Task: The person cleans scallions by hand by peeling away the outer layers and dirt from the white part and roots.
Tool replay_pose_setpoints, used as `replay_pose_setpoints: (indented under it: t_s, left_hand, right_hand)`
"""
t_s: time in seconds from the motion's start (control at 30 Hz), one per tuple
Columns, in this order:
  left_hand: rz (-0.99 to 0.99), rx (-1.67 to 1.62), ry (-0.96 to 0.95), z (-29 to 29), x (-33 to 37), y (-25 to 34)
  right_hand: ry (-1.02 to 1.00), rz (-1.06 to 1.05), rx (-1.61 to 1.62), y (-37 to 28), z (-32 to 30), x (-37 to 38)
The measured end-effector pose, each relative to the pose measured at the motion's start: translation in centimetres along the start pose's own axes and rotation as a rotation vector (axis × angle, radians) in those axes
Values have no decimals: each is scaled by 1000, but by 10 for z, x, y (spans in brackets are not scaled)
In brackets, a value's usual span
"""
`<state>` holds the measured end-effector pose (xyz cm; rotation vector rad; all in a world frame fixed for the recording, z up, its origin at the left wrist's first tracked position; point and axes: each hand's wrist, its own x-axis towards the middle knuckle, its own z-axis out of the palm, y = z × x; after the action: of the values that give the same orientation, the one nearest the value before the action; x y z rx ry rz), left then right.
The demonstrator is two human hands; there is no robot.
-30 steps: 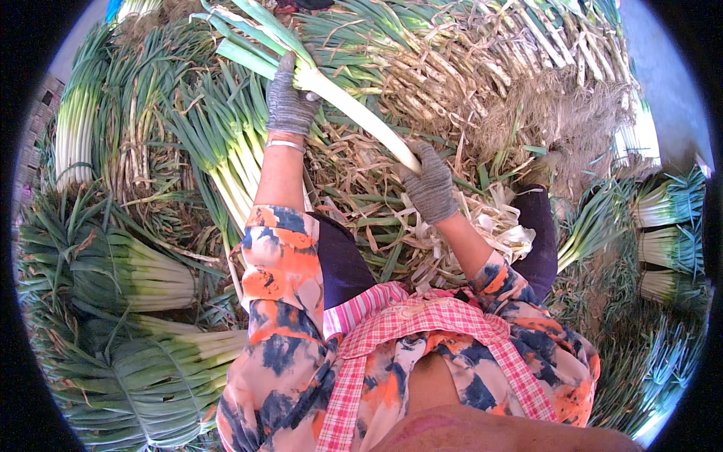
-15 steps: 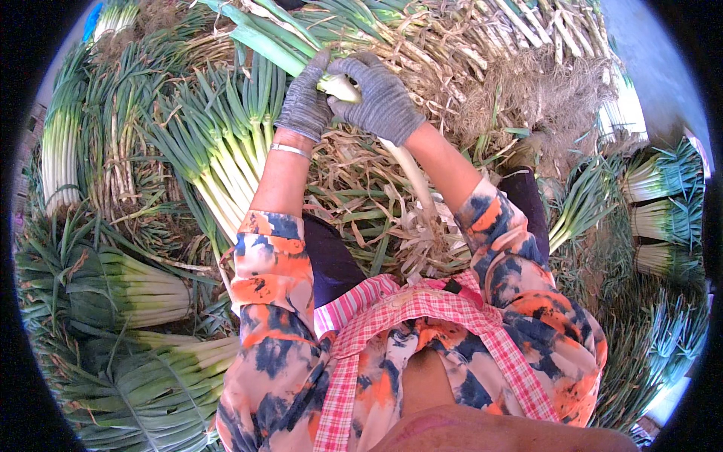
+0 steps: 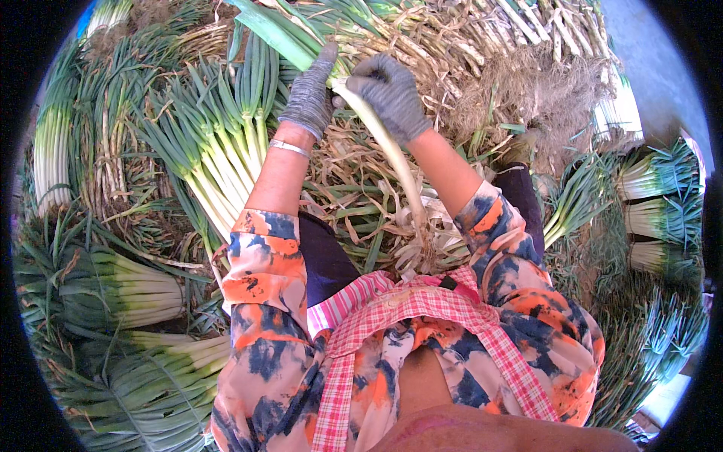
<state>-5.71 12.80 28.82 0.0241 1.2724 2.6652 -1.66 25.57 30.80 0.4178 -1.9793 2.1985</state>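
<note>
A long green onion (image 3: 390, 148) slants across the middle, its green leaves at the upper left and its pale root end down near my lap. My left hand (image 3: 310, 94), in a grey knit glove, is closed around it where green turns to white. Beside the top of the white stalk is my right hand (image 3: 393, 98), gloved alike, with curled fingers in a pinch. Whatever it pinches, if anything, is hidden. Dry peeled skins (image 3: 343, 169) lie beneath both hands. Left of my left forearm rests a row of clean green onions (image 3: 226, 169).
Unpeeled onions (image 3: 444, 45) with dry leaves and shaggy roots (image 3: 527, 98) are heaped at the far side. Tied bundles lie at the left (image 3: 143, 290) and right (image 3: 654, 218). A small loose bunch (image 3: 576, 200) sits right of my knee.
My right hand has shifted slightly right and its fingers have curled tighter. The white stalk now shows uncovered between my hands, with its upper part more exposed. My left hand still grips the green onion.
</note>
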Motion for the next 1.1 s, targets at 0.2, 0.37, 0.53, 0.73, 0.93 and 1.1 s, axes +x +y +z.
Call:
replay_pose_setpoints:
  t_s: [0.2, 0.37, 0.53, 0.73, 0.93, 1.1]
  left_hand:
    - [96, 277, 114, 18, -13, -2]
    - [102, 222, 29, 2, -7, 1]
    - [36, 156, 6, -2, -5, 4]
    - [-8, 24, 32, 5, -6, 1]
    - [-2, -13, -75, -24, -6, 9]
    - [63, 141, -166, -26, -1, 6]
  right_hand:
    - [-29, 326, 227, 12, -8, 17]
    - [-101, 99, -50, 15, -15, 4]
    - [-86, -391, -595, 7, -12, -4]
    - [-421, -759, -1449, -21, -10, 8]
    - [-1071, -568, -1290, -11, -49, -69]
    - [-1527, 264, -1267, 45, -111, -166]
